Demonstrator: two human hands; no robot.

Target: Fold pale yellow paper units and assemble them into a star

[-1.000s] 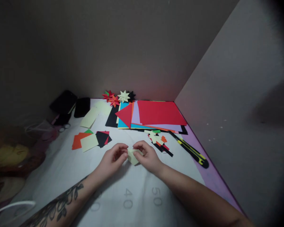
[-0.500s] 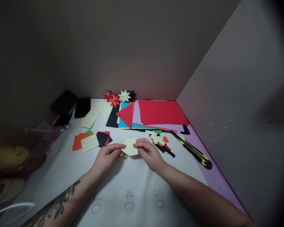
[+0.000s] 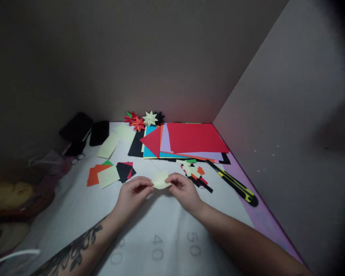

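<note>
A small pale yellow paper piece (image 3: 160, 180) is pinched between both my hands just above the white mat (image 3: 161, 230). My left hand (image 3: 133, 195) grips its left edge with thumb and fingers closed. My right hand (image 3: 183, 189) grips its right edge the same way. The paper looks partly folded and bent. To the left of my hands lie small cut squares in orange, yellow, black and red (image 3: 109, 173). To the right lie small paper scraps (image 3: 194, 170).
A stack of coloured sheets topped by red (image 3: 189, 140) lies at the back. Folded paper stars (image 3: 145, 119) stand behind it. A yellow and black utility knife (image 3: 234, 184) lies at the right. Black cases (image 3: 87, 130) and scissors (image 3: 77, 156) sit at the left. Walls close the corner.
The yellow paper was turned and opened out from a folded lump, then lifted flatter between both hands. Both hands shifted slightly away from me.
</note>
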